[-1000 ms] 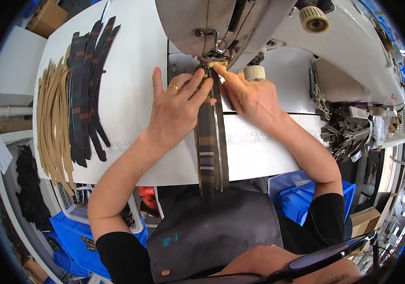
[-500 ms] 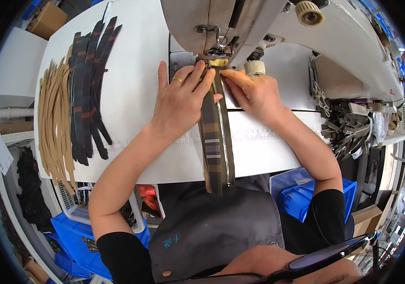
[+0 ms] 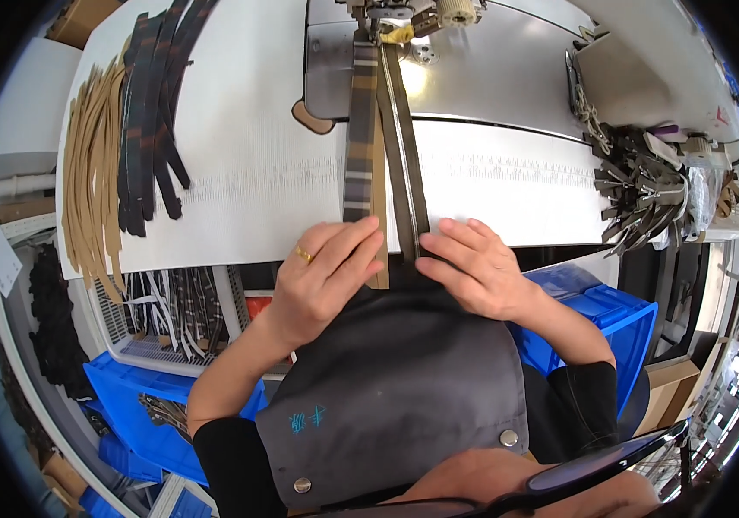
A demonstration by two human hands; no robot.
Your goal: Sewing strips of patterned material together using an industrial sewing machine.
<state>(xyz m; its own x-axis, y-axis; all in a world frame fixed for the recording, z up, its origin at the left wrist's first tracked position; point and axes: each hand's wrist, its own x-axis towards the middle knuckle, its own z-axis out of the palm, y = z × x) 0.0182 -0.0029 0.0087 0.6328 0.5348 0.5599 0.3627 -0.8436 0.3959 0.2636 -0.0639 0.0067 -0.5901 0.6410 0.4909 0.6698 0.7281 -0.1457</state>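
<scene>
A plaid fabric strip [image 3: 360, 138] and a tan strip [image 3: 379, 173] run from the sewing machine's presser foot area [image 3: 378, 22] toward me. Beside them on the right, a zipper [image 3: 402, 142] with olive tape and metal teeth spreads away from the strips at the near end. My left hand [image 3: 322, 272] is closed on the strips near the table's front edge, fingertips over the tan one. My right hand [image 3: 477, 272] has the zipper's near end at its thumb and forefinger, the other fingers bent. A yellow piece [image 3: 398, 35] shows by the presser foot.
Tan strips [image 3: 91, 164] and dark plaid strips [image 3: 147, 112] lie at the table's left. A heap of zippers [image 3: 650, 186] sits at the right edge, near thread snips [image 3: 571, 82]. Below the table are a white basket [image 3: 132, 351] and blue bins [image 3: 598, 302].
Both hands have drawn back from the presser foot toward me and moved apart. The plaid strip and the zipper now lie separated at the near end. The view has shifted too.
</scene>
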